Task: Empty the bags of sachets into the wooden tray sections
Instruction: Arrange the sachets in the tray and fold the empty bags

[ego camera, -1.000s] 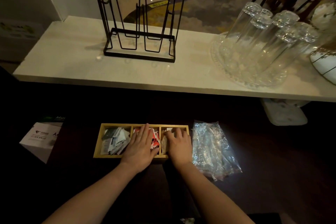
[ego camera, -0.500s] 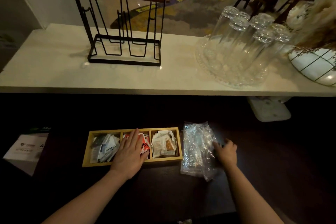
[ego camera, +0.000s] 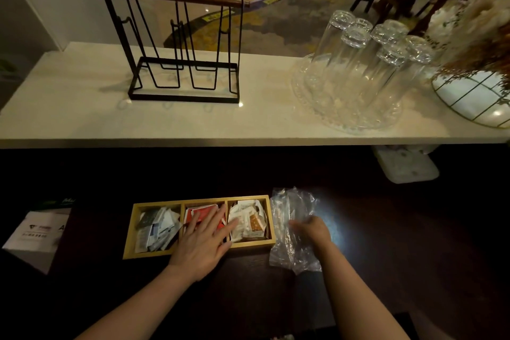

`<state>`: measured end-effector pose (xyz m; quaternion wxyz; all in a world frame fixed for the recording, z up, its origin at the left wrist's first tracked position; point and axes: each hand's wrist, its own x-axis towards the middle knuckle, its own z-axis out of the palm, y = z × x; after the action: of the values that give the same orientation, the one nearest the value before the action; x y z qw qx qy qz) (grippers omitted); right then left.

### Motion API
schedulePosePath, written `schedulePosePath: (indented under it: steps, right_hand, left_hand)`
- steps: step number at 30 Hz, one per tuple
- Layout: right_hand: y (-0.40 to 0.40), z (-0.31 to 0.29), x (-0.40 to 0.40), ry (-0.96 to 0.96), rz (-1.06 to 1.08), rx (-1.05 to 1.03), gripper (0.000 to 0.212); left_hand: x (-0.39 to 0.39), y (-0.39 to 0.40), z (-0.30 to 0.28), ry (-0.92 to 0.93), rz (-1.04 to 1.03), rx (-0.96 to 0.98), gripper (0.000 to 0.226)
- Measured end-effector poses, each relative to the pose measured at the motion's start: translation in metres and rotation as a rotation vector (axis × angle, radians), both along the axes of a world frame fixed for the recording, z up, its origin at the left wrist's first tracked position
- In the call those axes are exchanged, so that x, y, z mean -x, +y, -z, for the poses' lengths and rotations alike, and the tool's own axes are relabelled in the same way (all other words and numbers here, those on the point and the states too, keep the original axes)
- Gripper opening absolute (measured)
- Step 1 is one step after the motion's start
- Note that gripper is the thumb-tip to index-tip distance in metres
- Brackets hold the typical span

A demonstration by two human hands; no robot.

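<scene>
A wooden tray (ego camera: 149, 253) with three sections lies on the dark table. Its left section holds white and dark sachets (ego camera: 157, 226), the middle one red sachets (ego camera: 202, 212), the right one white and orange sachets (ego camera: 247, 221). My left hand (ego camera: 201, 243) lies flat with fingers spread over the middle section, fingertips reaching the right divider. Crumpled clear plastic bags (ego camera: 289, 207) lie just right of the tray. My right hand (ego camera: 313, 230), blurred, is on top of them with fingers curled into the plastic.
A white box (ego camera: 36, 232) sits left of the tray. Above, a pale counter (ego camera: 82, 107) carries a black wire rack (ego camera: 182, 63), upturned glasses on a glass platter (ego camera: 358, 69) and a wire basket with dried flowers (ego camera: 477, 96). A white object (ego camera: 405, 165) sits under the counter.
My right hand left the tray's right section, swung out to the right of the plastic bags, then came back left onto them. My left hand stayed on the middle section.
</scene>
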<state>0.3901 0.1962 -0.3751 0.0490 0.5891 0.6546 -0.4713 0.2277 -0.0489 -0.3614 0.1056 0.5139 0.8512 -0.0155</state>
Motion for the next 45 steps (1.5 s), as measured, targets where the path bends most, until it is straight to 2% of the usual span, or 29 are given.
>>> schedulePosePath:
  steps: [5, 8, 11, 12, 14, 17, 18, 19, 20, 21, 22, 25, 26, 28, 31, 34, 37, 40, 43, 45]
  right_hand:
    - [-0.012, -0.023, -0.003, 0.12, 0.036, -0.02, 0.023]
    - [-0.015, -0.05, -0.002, 0.155, -0.018, -0.149, 0.023]
    - [-0.017, -0.084, -0.002, 0.242, -0.113, -0.29, 0.022]
    - [-0.02, -0.096, -0.001, 0.289, -0.137, -0.306, 0.02]
    - [-0.029, -0.121, 0.003, 0.381, -0.172, -0.288, 0.02]
    - [-0.05, -0.146, 0.014, 0.614, -0.16, -0.077, 0.015]
    - [-0.056, -0.15, 0.018, 0.667, -0.159, -0.017, 0.012]
    - [-0.061, -0.151, 0.023, 0.69, -0.162, 0.016, 0.011]
    - [-0.066, -0.151, 0.027, 0.697, -0.163, 0.031, 0.011]
    - [-0.07, -0.15, 0.032, 0.688, -0.16, 0.026, 0.013]
    - [-0.073, -0.147, 0.036, 0.671, -0.151, 0.009, 0.016]
    - [-0.083, -0.139, 0.046, 0.665, -0.14, -0.034, 0.033]
    - [-0.087, -0.137, 0.05, 0.676, -0.142, -0.045, 0.037]
    - [-0.094, -0.136, 0.056, 0.693, -0.116, -0.08, 0.04]
    - [-0.101, -0.137, 0.061, 0.691, -0.058, -0.157, 0.045]
    - [-0.102, -0.136, 0.061, 0.713, -0.108, -0.175, 0.028]
    - [-0.103, -0.136, 0.06, 0.762, -0.108, -0.108, 0.016]
    - [-0.106, -0.142, 0.061, 0.771, -0.089, -0.014, 0.01]
    - [-0.109, -0.145, 0.062, 0.732, -0.052, 0.161, 0.025]
    - [-0.11, -0.144, 0.063, 0.767, -0.015, 0.205, 0.025]
  left_hand:
    - [-0.002, 0.003, -0.006, -0.052, 0.029, 0.082, 0.053]
    - [-0.002, 0.005, -0.01, -0.071, 0.022, 0.125, 0.05]
    - [-0.002, 0.007, -0.024, -0.126, -0.039, 0.011, 0.054]
    - [-0.003, 0.009, -0.033, -0.17, -0.058, -0.082, 0.059]
    - [-0.009, 0.016, -0.051, -0.393, -0.167, -0.28, 0.067]
    - [-0.021, 0.022, -0.098, -1.069, -0.355, -0.485, 0.058]
    - [-0.025, 0.021, -0.112, -1.239, -0.402, -0.554, 0.053]
    - [-0.027, 0.02, -0.125, -1.348, -0.44, -0.612, 0.055]
    - [-0.028, 0.018, -0.132, -1.41, -0.473, -0.667, 0.068]
    - [-0.027, 0.015, -0.138, -1.431, -0.507, -0.702, 0.083]
    - [-0.026, 0.012, -0.145, -1.427, -0.529, -0.714, 0.088]
    - [-0.024, 0.008, -0.155, -1.315, -0.508, -0.769, 0.035]
    - [-0.023, 0.007, -0.155, -1.252, -0.536, -0.804, 0.023]
    - [-0.019, 0.004, -0.15, -1.144, -0.621, -0.856, 0.015]
    - [-0.012, -0.004, -0.141, -1.018, -0.739, -0.895, 0.027]
    - [-0.007, -0.01, -0.136, -0.997, -0.808, -0.939, 0.028]
    - [-0.006, -0.013, -0.134, -1.014, -0.824, -0.978, 0.026]
    - [-0.009, -0.013, -0.139, -0.982, -0.741, -1.005, 0.024]
    - [-0.012, -0.013, -0.139, -1.036, -0.677, -1.037, 0.014]
    - [-0.015, -0.014, -0.142, -1.122, -0.662, -1.036, 0.02]
